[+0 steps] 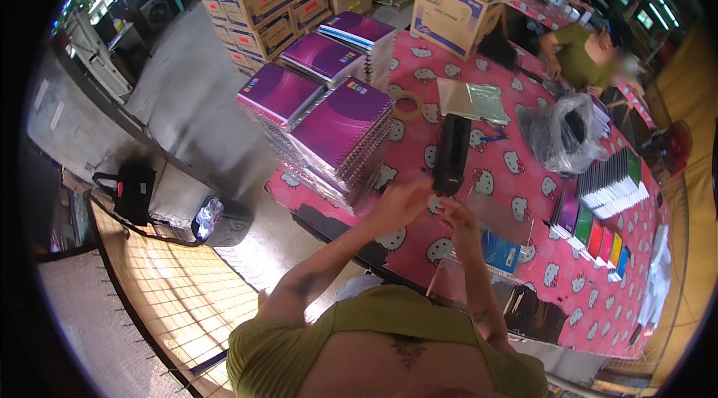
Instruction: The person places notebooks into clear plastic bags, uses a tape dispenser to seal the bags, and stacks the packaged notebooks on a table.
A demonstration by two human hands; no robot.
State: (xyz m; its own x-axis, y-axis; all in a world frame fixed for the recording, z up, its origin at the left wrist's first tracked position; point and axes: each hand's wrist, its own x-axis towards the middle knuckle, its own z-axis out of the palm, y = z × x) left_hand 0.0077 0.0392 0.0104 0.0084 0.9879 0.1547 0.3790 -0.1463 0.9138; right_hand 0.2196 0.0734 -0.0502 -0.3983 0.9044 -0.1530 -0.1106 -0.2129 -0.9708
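Observation:
My left hand is at the near end of a long black device, perhaps a tape dispenser, with its fingers pressed together. Just to its right, my right hand has its fingers curled in a pinch. Anything held in either hand is too small or too clear to make out. By my right forearm lies a blue notebook, with what looks like clear plastic around it. Beyond the black device rest flat clear plastic sleeves, and a roll of tape lies to its left.
Stacks of purple spiral notebooks stand at the table's left edge. On the right are rows of notebooks and a crumpled plastic bag. An open carton stands at the back. A co-worker sits at the far right.

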